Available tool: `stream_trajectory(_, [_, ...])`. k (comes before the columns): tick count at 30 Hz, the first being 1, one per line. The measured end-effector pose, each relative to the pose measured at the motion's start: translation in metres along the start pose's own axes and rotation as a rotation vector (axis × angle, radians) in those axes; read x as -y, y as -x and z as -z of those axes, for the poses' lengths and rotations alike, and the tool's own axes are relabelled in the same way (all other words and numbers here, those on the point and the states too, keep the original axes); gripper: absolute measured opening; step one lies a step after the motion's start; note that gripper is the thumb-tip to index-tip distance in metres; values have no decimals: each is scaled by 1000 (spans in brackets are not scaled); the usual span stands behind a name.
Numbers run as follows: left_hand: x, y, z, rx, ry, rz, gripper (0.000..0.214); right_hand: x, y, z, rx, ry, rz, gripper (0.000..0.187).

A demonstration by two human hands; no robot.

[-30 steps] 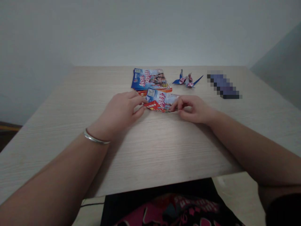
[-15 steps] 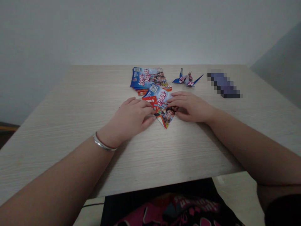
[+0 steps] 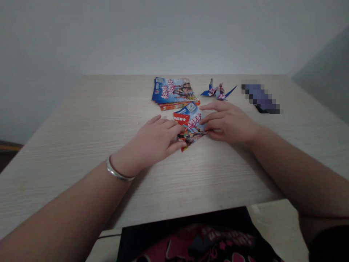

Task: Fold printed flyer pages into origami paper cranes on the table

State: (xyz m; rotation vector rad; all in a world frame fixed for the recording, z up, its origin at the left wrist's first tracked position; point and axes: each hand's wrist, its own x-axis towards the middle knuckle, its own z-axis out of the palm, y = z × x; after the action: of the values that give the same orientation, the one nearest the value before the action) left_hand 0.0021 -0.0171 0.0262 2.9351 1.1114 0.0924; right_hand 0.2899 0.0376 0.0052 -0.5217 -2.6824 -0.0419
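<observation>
A partly folded printed flyer [image 3: 195,122] lies between my hands on the table, blue with a red folded flap at its left and a QR code at its top. My left hand [image 3: 160,137] holds its left edge, the thumb by the lower tip and the fingers on the red flap. At the right edge, the thumb and fingers of my right hand [image 3: 229,122] grip the paper from the side. Parts of both edges are hidden under my fingertips.
Behind the flyer sits a stack of similar flyers [image 3: 174,91]. To its right stand folded paper cranes [image 3: 218,91], close together. A pixelated dark flat object [image 3: 260,97] lies farther right. The pale wooden table [image 3: 81,120] meets a wall at the back.
The folded flyer has turned clockwise: its QR corner has shifted right and its lower tip left. My right hand has moved slightly right with it; the left thumb now lies by the tip.
</observation>
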Motion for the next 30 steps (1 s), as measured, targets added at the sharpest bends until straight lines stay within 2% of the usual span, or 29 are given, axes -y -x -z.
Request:
stream_trajectory(3, [1, 2, -5, 18, -57, 13, 44, 7, -3, -1, -21, -75, 27, 7])
stream_trajectory(8, [7, 7, -18, 27, -87, 10, 47, 16, -2, -2, 125, -109, -60, 18])
stream_trajectory(10, [11, 10, -24, 29, -100, -3, 49, 17, -1, -1, 154, -83, -92, 22])
stream_trajectory(14, [17, 13, -31, 22, -117, 7, 50, 18, 2, -4, 162, -116, -108, 17])
stream_trajectory(22, [20, 7, -35, -78, -38, -44, 39, 17, 1, -12, 109, -204, -68, 17])
stream_trajectory(26, [18, 6, -33, -96, 11, -78, 45, 15, 2, -9, 133, -256, -112, 21])
stream_trajectory(30, [16, 6, -31, -59, -18, -60, 48, 13, 4, -7, 141, -313, -201, 24])
